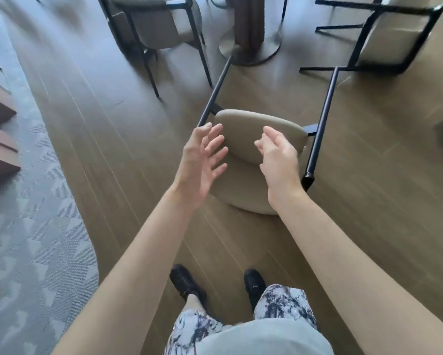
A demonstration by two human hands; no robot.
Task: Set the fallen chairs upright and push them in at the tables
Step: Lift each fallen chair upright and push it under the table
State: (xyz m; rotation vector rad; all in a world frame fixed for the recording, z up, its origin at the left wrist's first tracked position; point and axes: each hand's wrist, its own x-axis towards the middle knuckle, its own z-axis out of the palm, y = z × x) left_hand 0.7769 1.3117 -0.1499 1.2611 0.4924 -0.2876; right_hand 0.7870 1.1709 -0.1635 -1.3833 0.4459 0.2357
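From the head camera, looking down past bare forearms, a fallen chair (243, 139) lies on the wood-grain plank floor (369, 201) right in front of the person. Its padded beige upholstery is smooth and rounded, and its thin black metal legs (322, 119) run away along the floor toward the table base. The left hand (200, 162) is spread wide, fingers fanned, palm turned inward, just at the chair's left edge by the tip of one black leg; it holds nothing. The right hand (279, 155) is loosely curled, fingers half bent above the cushion, and grips nothing either, though whether its fingertips brush the fabric is hard to say at this angle.

Farther off, a round flat metal table base (266, 52) carries a dark wooden column. To its left an upright chair (161, 24) stands with the same beige padding and slim black frame. To the right, a second fallen chair (392, 39) lies on its side, legs out sideways, somewhat blurred.

A grey patterned carpet (36, 226) with a woven zigzag texture curves along the left side. Black shoes (187, 283) and mottled blue-and-white trousers (284, 303) show at the bottom.
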